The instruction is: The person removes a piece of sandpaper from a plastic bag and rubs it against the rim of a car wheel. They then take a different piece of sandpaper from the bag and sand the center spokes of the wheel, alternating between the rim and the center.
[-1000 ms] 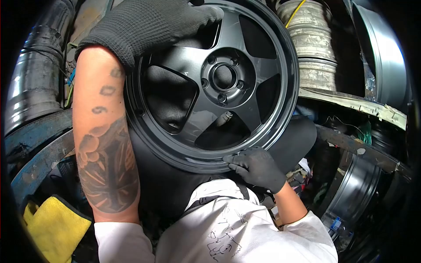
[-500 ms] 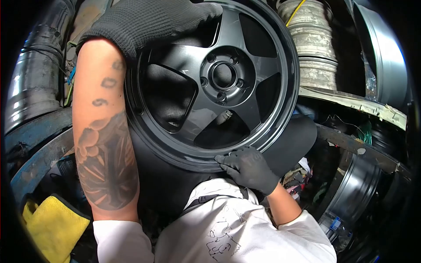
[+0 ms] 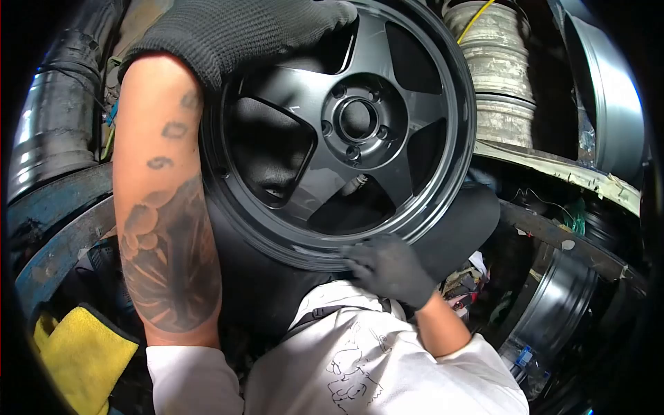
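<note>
A dark grey five-spoke wheel rim (image 3: 312,181) rests tilted on a black padded surface (image 3: 463,225) in front of me. My left hand (image 3: 242,34), in a black knit glove, lies over the rim's upper left part, its fingers reaching the top spoke; most of the fingertips are hidden by the glove's back. At the rim's lower edge is my right hand (image 3: 389,268), also in a black glove, with its bent fingers touching the lip. Motion blurs those fingers, so whether they hold anything small cannot be made out.
Stacked bare metal rims (image 3: 494,83) stand at the upper right, beside a silver rim (image 3: 605,90). Another rim (image 3: 560,297) lies at the lower right. A yellow cloth (image 3: 86,353) hangs at the lower left, near a blue metal frame (image 3: 66,200).
The rim appears slightly further right and has turned a little. My right hand has shifted slightly along the lower lip and is now blurred. My left hand still rests at the upper left.
</note>
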Available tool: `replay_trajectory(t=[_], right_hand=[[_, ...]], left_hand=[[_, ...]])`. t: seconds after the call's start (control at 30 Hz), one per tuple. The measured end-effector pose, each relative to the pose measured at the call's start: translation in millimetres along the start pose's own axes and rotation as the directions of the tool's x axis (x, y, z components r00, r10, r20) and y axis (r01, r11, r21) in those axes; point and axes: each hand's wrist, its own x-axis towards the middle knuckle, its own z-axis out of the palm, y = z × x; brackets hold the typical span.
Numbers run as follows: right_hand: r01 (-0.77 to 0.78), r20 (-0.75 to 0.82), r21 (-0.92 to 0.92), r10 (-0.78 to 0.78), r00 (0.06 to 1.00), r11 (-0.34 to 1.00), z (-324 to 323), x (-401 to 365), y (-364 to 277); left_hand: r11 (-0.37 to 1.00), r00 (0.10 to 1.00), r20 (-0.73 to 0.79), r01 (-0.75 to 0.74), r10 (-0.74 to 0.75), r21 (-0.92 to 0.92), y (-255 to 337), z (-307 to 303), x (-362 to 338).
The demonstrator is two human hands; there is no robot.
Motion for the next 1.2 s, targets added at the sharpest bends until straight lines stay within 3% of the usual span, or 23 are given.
replay_trajectory(t=[0.07,0.1,0.17,0.2,0.3,0.43,0.57,0.6,0.7,0.77,0.83,0.87,0.97,1.0,1.1,1.17,1.2], right_hand=[[0.022,-0.061,0.175,-0.012,0.998,0.984,12,6,-2],[0.053,-0.104,0.287,-0.024,0.994,0.956,18,3,7],[-0.136,0.058,0.116,0.13,0.99,0.984,-8,-8,12],[-0.158,0.112,0.037,0.153,0.982,0.987,-15,-11,15],[-0.045,0.01,0.067,0.044,0.999,0.997,-1,-2,4],[0.098,-0.122,0.246,-0.07,0.99,0.964,17,2,11],[-0.092,0.085,0.014,0.091,0.992,0.996,-8,-10,9],[-0.023,0.033,0.041,0.022,0.999,0.999,-6,-3,4],[-0.043,0.049,0.104,0.038,0.998,0.994,7,7,-7],[-0.02,-0.034,0.203,0.028,0.999,0.979,10,-4,5],[0.005,-0.097,0.202,0.015,0.995,0.979,5,-15,19],[-0.084,-0.075,0.154,0.096,0.993,0.985,-11,-19,13],[-0.06,-0.349,0.218,0.135,0.927,0.974,-15,-27,4],[-0.008,-0.421,0.192,0.089,0.903,0.981,-10,-31,0],[-0.012,-0.478,0.205,0.111,0.871,0.979,1,-45,-31],[0.118,-0.56,0.154,-0.012,0.828,0.981,21,-56,-43],[0.182,-0.569,0.09,-0.099,0.817,0.979,27,-62,-49]], left_hand=[[0.987,0.984,0.166,0.09,-0.068,-0.133,8,-13,8],[0.992,0.987,0.143,0.085,-0.072,-0.088,6,-5,7],[0.997,0.992,0.096,0.081,-0.081,0.003,2,11,4],[0.992,0.983,0.131,0.128,-0.125,-0.007,-10,12,11],[0.989,0.977,0.188,0.119,-0.1,-0.093,-1,-11,10],[0.999,0.996,0.085,0.024,-0.02,-0.044,-18,9,12],[0.997,1.0,0.021,-0.006,0.004,0.074,-7,0,-2],[1.0,0.999,0.051,-0.005,0.005,0.007,-12,-5,4],[0.989,0.979,0.149,0.133,-0.141,0.061,-6,-15,13],[0.94,0.948,0.137,0.252,-0.287,0.229,-24,-1,17],[0.945,0.97,0.099,0.19,-0.223,0.266,-75,18,18],[0.946,0.981,0.079,0.15,-0.179,0.286,-90,19,20],[0.952,0.962,0.121,0.214,-0.244,0.22,-83,8,27],[0.965,0.972,0.071,0.213,-0.226,0.15,-106,15,32],[0.975,0.983,0.062,0.163,-0.174,0.152,-134,32,40],[0.986,0.951,0.258,0.157,-0.168,0.061,-162,43,52],[0.972,0.959,0.213,0.15,-0.189,0.183,-167,58,55]])
